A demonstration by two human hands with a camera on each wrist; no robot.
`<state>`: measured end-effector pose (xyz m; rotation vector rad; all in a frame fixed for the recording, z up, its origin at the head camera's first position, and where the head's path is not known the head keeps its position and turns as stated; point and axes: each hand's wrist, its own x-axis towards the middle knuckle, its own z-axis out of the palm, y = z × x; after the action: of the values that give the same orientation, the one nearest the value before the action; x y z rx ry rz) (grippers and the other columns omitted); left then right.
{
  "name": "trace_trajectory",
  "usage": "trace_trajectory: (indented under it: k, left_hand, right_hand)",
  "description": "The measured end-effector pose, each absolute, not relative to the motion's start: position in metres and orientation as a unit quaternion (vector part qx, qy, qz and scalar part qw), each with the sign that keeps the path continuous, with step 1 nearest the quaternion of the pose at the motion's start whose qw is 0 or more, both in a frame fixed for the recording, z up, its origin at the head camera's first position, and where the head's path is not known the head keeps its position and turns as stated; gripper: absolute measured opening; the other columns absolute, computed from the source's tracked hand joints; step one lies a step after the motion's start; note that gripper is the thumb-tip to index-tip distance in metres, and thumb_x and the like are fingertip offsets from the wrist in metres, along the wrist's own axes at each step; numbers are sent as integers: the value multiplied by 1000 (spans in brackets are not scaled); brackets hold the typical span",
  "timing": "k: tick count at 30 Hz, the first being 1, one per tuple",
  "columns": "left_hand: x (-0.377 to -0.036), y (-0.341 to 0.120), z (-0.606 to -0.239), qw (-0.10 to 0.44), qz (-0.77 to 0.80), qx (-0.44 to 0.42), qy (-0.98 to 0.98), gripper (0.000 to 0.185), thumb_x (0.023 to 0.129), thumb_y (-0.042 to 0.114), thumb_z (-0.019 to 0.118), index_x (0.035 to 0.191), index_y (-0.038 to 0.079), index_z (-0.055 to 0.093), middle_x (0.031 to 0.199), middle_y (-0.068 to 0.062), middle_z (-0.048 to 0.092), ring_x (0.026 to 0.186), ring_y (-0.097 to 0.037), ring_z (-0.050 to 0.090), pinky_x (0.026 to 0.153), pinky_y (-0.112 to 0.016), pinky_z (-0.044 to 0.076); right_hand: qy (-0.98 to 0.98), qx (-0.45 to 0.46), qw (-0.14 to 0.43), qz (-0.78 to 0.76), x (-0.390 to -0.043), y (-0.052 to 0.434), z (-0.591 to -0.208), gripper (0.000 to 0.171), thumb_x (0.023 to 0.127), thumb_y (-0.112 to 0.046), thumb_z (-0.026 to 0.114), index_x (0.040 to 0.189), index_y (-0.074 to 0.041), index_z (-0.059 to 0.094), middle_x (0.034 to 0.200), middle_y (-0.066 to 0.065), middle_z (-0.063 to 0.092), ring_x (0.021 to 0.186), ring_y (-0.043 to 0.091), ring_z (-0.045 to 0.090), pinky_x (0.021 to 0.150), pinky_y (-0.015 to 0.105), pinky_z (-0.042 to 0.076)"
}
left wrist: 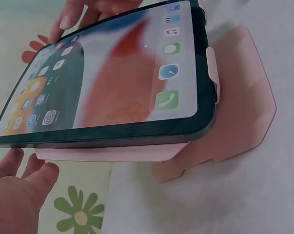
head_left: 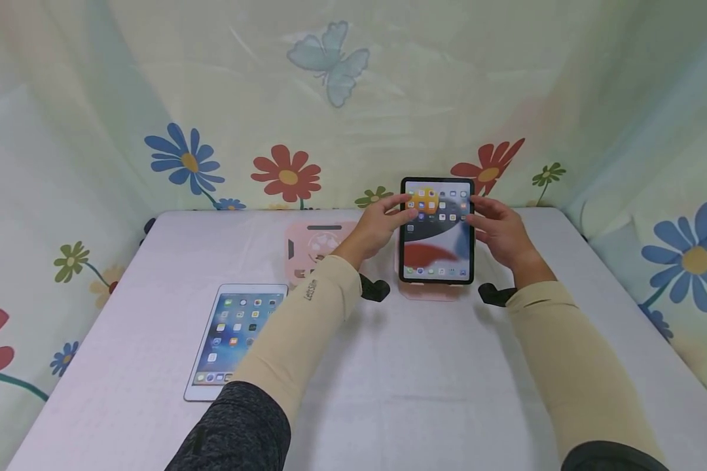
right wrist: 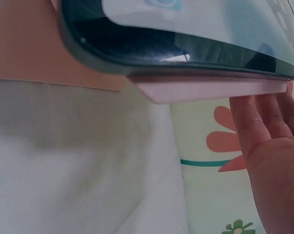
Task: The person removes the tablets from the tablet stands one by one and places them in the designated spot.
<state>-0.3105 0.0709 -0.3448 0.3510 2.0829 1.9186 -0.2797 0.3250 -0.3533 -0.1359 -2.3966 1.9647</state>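
A black-framed tablet (head_left: 438,229) with a lit screen stands nearly upright on a pink folding stand (head_left: 430,292), its bottom edge resting behind small pink lips. My left hand (head_left: 377,226) holds the tablet's left edge near the top, thumb toward the front. On the opposite edge my right hand (head_left: 501,232) holds it too. In the right wrist view, the right hand's fingers (right wrist: 264,122) reach up behind the stand's pink back panel (right wrist: 210,90). The left wrist view shows the left hand's fingers (left wrist: 42,180) at the underside of the tablet's edge.
A white-framed tablet (head_left: 235,333) lies face up at the left, partly covered by my left sleeve. Behind that arm, a pink panel (head_left: 297,245) with cut-outs lies on the white-covered table (head_left: 424,392). A flowered cloth (head_left: 389,118) hangs behind the table.
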Motion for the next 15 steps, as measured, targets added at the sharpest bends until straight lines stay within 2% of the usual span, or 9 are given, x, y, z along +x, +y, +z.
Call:
trace_trajectory:
  k: [6, 10, 13, 15]
  left_hand:
    - [-311, 75, -346, 146, 681, 127, 706, 49, 94, 24, 72, 141, 20, 59, 150, 0, 47, 133, -21, 48, 109, -34, 39]
    - [-311, 76, -346, 145, 683, 127, 704, 49, 95, 22, 72, 141, 18, 59, 149, -2, 48, 130, -20, 51, 108, -32, 41]
    - [-311, 76, -346, 150, 672, 120, 715, 50, 94, 27, 72, 142, 20, 58, 148, 0, 49, 129, -18, 49, 108, -33, 41]
    - [-312, 76, -346, 154, 665, 115, 722, 52, 94, 29, 72, 143, 22, 57, 149, 1, 48, 130, -17, 47, 109, -34, 39]
  right_hand:
    - [-779, -41, 14, 626, -282, 323, -354, 60, 101, -29, 61, 156, -18, 37, 155, 16, 32, 131, 28, 40, 115, 51, 29]
    - [-765, -36, 14, 643, -284, 320, -355, 58, 101, -27, 62, 154, -17, 41, 147, 12, 38, 124, 23, 42, 114, 50, 31]
    - [-731, -31, 17, 682, -284, 319, -356, 53, 100, -21, 64, 150, -16, 47, 137, 6, 43, 120, 20, 44, 113, 43, 35]
    - [-707, -26, 21, 706, -283, 317, -356, 49, 99, -17, 65, 146, -16, 51, 130, 2, 44, 117, 18, 45, 107, 34, 41]
